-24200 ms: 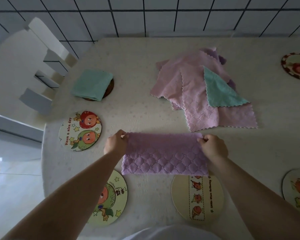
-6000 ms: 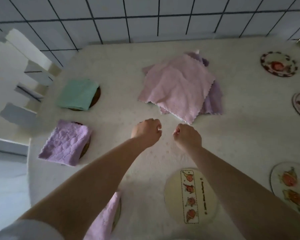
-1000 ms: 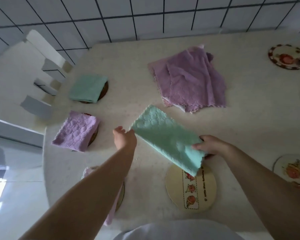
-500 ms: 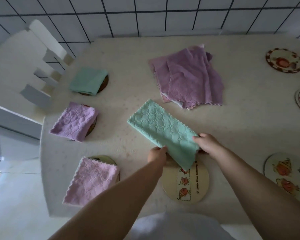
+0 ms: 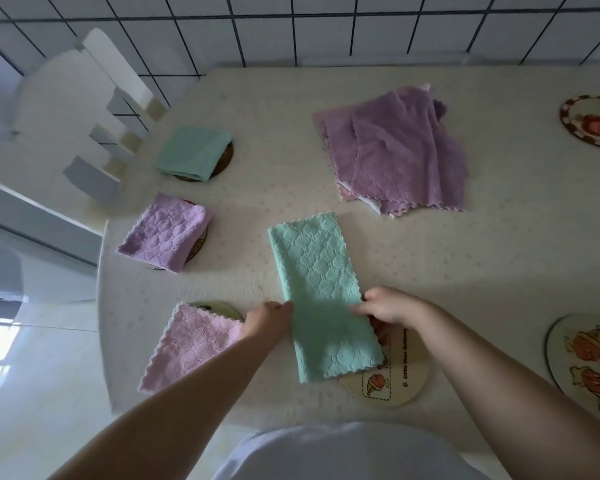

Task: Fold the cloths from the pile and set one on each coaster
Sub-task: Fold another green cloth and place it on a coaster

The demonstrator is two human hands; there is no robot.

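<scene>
A green cloth (image 5: 317,285), folded into a long strip, lies on the table and runs from mid-table toward me. Its near end covers part of a cream coaster (image 5: 400,379). My left hand (image 5: 269,320) pinches the strip's left edge. My right hand (image 5: 388,306) pinches its right edge. The pile of purple and pink cloths (image 5: 395,154) lies unfolded at the back. Three folded cloths rest on coasters at the left: a green one (image 5: 193,152), a purple one (image 5: 163,232) and a pink one (image 5: 191,344).
Two bare coasters are in view at the right: one with fruit pictures (image 5: 584,362) near the front and one with a dark rim (image 5: 591,121) at the back. A white chair (image 5: 63,133) stands at the table's left. Tiled wall runs behind.
The green strip has swung from a diagonal to nearly straight away from me and now lies flat. Both hands have shifted to its two long edges near the middle.
</scene>
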